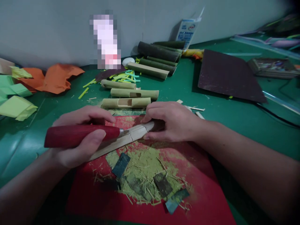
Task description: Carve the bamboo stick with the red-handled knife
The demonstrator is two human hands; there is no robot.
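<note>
My left hand (77, 137) is closed around a carving tool with a thick red handle (82, 136). Its short metal end points right and meets a pale bamboo piece (137, 132); the tip is hard to make out. Two dark cross lines show on the bamboo, which slants up to the right over a red mat (199, 184). Fingers and thumb of my right hand (173, 120) grip the bamboo's right end, covering part of it. The lower left end runs behind my left hand. Below lie pale bamboo dust (150, 159) and small dark sandpaper pieces (121, 164).
Behind the mat lie bamboo tubes with cut windows (126, 102) and darker bamboo tubes (159, 51). A dark board (229, 75) lies to the right, orange paper (56, 78) to the left. A blue-white carton (187, 31) leans on the wall, near a blurred-out upright object (105, 40).
</note>
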